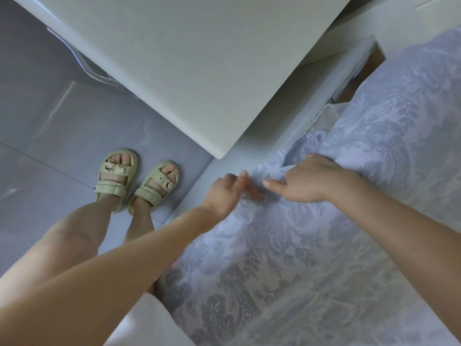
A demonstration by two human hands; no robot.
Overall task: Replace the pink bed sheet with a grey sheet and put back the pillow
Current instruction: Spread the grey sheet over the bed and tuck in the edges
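Your right hand (309,182) grips a fold of the grey sheet (324,245), fingers curled, thumb out | your left hand (223,192) at its edge, blurred, cannot tell its grip

Soft cool daylight, seemingly motion-blurred hands (224,193)

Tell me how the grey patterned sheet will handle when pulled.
Likely floppy: the grey patterned sheet bunches into folds where the right hand grips it. Probably light, since that one grip holds up a raised fold. Its draped edge suggests it will sag, not hold shape.
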